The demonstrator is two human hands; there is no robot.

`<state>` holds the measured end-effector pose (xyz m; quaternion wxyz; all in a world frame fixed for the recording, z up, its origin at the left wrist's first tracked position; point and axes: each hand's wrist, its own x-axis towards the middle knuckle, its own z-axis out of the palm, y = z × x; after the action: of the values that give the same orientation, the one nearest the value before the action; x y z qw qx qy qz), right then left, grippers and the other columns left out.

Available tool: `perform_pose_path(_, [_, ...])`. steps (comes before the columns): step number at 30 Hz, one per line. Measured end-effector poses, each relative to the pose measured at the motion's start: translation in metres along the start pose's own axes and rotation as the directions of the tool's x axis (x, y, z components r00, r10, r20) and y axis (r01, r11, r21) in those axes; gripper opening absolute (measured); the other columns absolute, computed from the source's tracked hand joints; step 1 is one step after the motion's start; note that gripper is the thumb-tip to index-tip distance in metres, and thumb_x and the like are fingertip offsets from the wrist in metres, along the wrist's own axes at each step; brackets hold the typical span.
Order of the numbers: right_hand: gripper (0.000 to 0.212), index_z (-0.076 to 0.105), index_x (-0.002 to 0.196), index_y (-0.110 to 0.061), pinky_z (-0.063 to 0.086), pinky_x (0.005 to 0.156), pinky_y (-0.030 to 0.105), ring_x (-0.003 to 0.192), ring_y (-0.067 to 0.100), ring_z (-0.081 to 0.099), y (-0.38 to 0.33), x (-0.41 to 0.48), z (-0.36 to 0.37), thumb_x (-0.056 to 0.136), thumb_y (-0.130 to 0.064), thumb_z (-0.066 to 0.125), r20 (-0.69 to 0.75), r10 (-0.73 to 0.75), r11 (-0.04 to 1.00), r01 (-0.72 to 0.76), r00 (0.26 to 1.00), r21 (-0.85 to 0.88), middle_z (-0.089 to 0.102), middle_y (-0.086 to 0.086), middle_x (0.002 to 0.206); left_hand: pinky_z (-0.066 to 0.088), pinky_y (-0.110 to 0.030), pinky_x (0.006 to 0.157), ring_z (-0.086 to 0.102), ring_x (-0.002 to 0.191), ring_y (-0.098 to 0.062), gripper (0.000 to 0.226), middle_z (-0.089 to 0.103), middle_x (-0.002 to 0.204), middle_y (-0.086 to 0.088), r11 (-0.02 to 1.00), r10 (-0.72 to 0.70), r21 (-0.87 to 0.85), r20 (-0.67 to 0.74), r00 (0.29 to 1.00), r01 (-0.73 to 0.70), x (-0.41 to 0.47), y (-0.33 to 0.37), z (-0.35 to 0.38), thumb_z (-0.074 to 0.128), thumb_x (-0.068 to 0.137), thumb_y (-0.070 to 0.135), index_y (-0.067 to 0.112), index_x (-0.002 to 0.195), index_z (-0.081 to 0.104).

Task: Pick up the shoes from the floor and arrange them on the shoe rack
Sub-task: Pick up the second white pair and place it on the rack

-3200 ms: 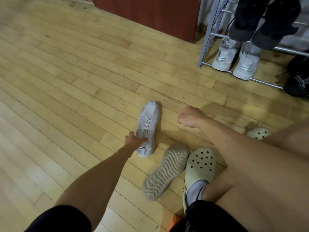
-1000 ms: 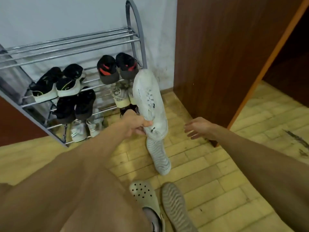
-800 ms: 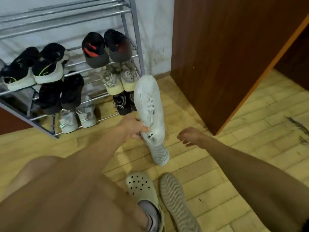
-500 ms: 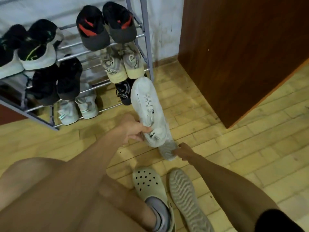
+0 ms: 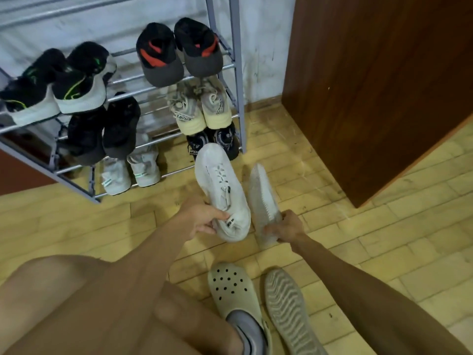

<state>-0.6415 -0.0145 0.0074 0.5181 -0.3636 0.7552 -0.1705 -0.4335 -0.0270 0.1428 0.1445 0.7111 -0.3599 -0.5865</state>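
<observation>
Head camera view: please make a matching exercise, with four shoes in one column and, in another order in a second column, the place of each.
Column one
1. white laced mesh sneaker, top side showing
2. white sneaker with its toothed sole showing
3. pale perforated rubber clog
4. pair of black shoes with red stripes

Column two
A. on a shelf of the grey metal shoe rack
B. gripped by the left hand
C. worn on a foot in a grey sock
D. gripped by the right hand

Pairs: 1-B, 2-D, 3-C, 4-A
</observation>
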Motion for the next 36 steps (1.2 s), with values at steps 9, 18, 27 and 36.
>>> perform_pose_path(9, [0.046, 0.049, 0.131, -0.013, 0.045, 0.099, 0.036, 0.123, 0.027, 0.049, 0.053, -0.006, -0.009, 0.087, -0.016, 0.063, 0.027, -0.285, 0.647, 0.213, 0.958, -0.732, 0.049, 0.009, 0.134, 0.054, -0.032, 0.064, 0.063, 0.076, -0.021, 0.042, 0.063, 0.083, -0.006, 0.999, -0.007, 0.051, -0.025, 1.000, 0.009, -0.008, -0.011, 0.003, 0.079, 0.074, 0.002, 0.002, 0.112, 0.060])
perform_pose_path(18, [0.079, 0.037, 0.143, -0.008, 0.039, 0.103, 0.044, 0.133, 0.034, 0.035, 0.037, 0.019, -0.022, 0.081, -0.043, 0.070, -0.031, -0.118, 0.789, 0.075, 0.993, -0.610, 0.036, 0.017, 0.144, 0.056, -0.036, 0.073, 0.063, 0.079, -0.022, 0.042, 0.064, 0.087, -0.009, 0.996, -0.034, 0.085, -0.052, 0.998, 0.038, 0.005, -0.017, -0.003, 0.079, 0.074, 0.003, 0.000, 0.112, 0.061])
perform_pose_path(27, [0.067, 0.047, 0.132, 0.004, 0.049, 0.058, 0.020, 0.093, 0.028, 0.066, 0.017, 0.046, -0.019, 0.079, -0.029, 0.072, 0.150, 0.143, 0.717, 0.002, 0.978, -0.697, 0.065, 0.017, 0.110, 0.060, -0.041, 0.075, 0.067, 0.096, -0.029, 0.044, 0.067, 0.103, -0.013, 0.986, -0.055, 0.152, -0.096, 0.994, 0.070, 0.027, -0.024, -0.023, 0.083, 0.068, 0.006, -0.002, 0.107, 0.064])
perform_pose_path(36, [0.044, 0.059, 0.111, 0.015, 0.060, 0.077, 0.049, 0.094, 0.043, 0.069, 0.002, 0.041, -0.029, 0.075, -0.004, 0.076, 0.304, 0.265, 0.780, -0.019, 0.915, -0.625, 0.067, 0.031, 0.106, 0.060, -0.038, 0.076, 0.067, 0.098, -0.027, 0.049, 0.067, 0.109, -0.014, 0.989, -0.047, 0.136, -0.125, 0.991, 0.064, 0.024, -0.014, -0.027, 0.083, 0.068, 0.007, -0.001, 0.112, 0.063])
